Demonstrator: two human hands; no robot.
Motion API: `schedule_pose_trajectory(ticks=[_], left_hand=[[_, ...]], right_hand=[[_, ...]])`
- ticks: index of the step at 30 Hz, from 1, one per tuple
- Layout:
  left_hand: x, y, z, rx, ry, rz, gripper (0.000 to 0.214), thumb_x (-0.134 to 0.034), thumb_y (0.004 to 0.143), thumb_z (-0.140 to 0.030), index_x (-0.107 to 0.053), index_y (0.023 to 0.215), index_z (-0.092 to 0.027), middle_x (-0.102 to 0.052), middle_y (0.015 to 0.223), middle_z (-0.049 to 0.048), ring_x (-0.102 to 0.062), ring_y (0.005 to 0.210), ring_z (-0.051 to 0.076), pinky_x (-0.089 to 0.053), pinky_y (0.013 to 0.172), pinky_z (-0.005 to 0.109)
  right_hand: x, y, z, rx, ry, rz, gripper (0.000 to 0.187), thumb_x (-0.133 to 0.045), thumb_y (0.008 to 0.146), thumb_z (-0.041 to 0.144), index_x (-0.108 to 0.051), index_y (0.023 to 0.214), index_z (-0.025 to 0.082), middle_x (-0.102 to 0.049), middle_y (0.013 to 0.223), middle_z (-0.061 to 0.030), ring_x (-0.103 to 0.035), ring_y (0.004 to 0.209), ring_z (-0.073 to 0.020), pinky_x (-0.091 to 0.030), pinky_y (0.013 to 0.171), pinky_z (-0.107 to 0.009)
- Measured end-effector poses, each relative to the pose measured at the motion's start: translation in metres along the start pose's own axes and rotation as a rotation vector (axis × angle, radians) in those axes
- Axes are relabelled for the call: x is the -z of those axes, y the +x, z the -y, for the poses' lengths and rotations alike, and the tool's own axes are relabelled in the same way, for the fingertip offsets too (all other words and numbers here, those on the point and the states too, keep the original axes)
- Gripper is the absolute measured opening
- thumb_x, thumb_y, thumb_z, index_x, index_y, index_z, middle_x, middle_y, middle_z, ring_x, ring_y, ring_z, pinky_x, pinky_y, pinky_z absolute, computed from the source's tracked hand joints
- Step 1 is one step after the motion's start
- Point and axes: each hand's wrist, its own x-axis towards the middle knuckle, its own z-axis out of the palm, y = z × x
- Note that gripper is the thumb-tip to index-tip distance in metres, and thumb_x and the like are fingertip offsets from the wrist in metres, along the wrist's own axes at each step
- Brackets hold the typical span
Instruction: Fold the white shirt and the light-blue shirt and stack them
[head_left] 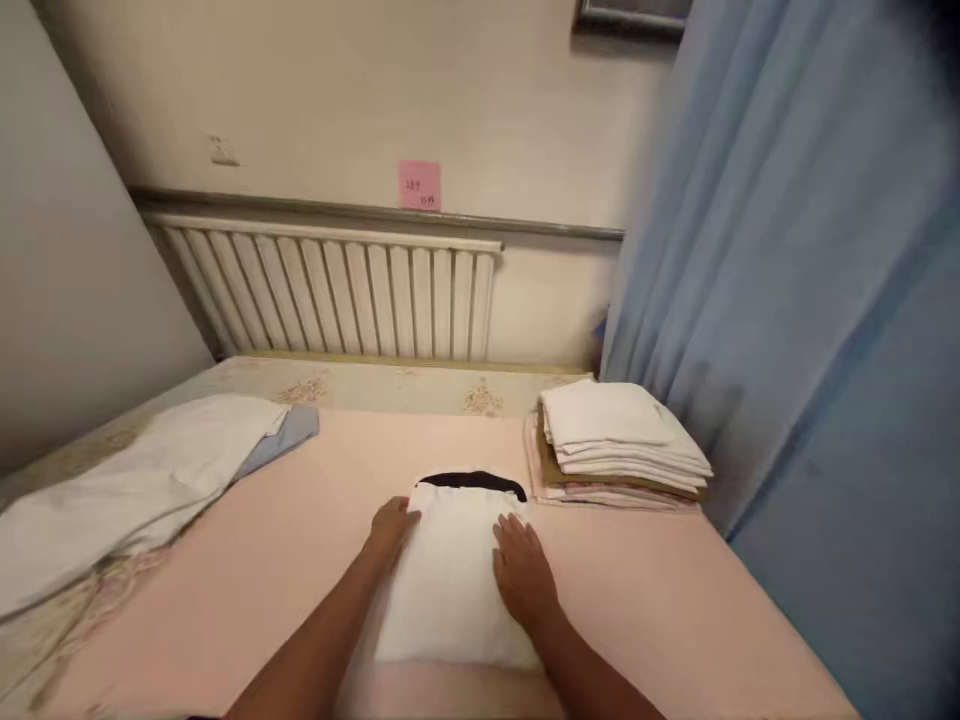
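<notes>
A folded white garment (457,590) with a dark band along its far edge lies flat in front of me; whether it is a shirt or something else I cannot tell. My left hand (393,528) rests along the garment's left edge, fingertips touching it near the far corner. On the right side, my right hand (523,568) lies flat on the cloth with its fingers stretched out. Neither hand lifts the garment. Under it spreads a pink sheet (300,560) on the bed.
At the back right stands a stack of folded clothes (615,440), white on top, brown and pink below. Loose white clothing (165,460) with a blue-grey piece (289,435) lies left. A radiator (337,290) lines the wall; a blue curtain (787,250) hangs right.
</notes>
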Motion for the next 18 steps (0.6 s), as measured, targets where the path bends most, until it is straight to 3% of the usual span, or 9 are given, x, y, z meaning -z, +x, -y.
schedule_pose_trajectory(ticks=[4, 10, 18], left_hand=[[-0.002, 0.009, -0.007, -0.011, 0.021, -0.019, 0.026, -0.062, 0.07, -0.024, -0.065, 0.095, -0.019, -0.071, 0.087, 0.0007, -0.065, 0.084, 0.017, -0.044, 0.065, 0.021], [-0.009, 0.016, -0.009, -0.055, 0.033, -0.045, 0.027, -0.055, 0.073, -0.022, -0.063, 0.099, -0.022, -0.069, 0.087, -0.0007, -0.065, 0.079, 0.015, -0.045, 0.063, 0.021], [-0.002, 0.011, -0.004, -0.143, 0.168, -0.134, 0.034, -0.05, 0.078, -0.028, -0.058, 0.11, -0.017, -0.068, 0.097, 0.007, -0.064, 0.091, 0.021, -0.048, 0.077, 0.03]], right_hand=[[0.004, 0.001, 0.001, -0.013, 0.016, 0.003, 0.039, -0.041, 0.091, 0.02, -0.053, 0.129, 0.018, -0.052, 0.137, -0.005, -0.036, 0.135, -0.021, -0.023, 0.114, -0.042], [0.008, 0.004, 0.003, -0.033, 0.045, 0.018, 0.039, -0.044, 0.089, 0.019, -0.055, 0.126, 0.019, -0.052, 0.137, -0.006, -0.037, 0.134, -0.022, -0.025, 0.113, -0.043], [0.01, 0.004, 0.002, -0.036, 0.072, 0.019, 0.039, -0.044, 0.089, 0.017, -0.055, 0.126, 0.019, -0.052, 0.137, -0.0064, -0.037, 0.134, -0.022, -0.025, 0.113, -0.043]])
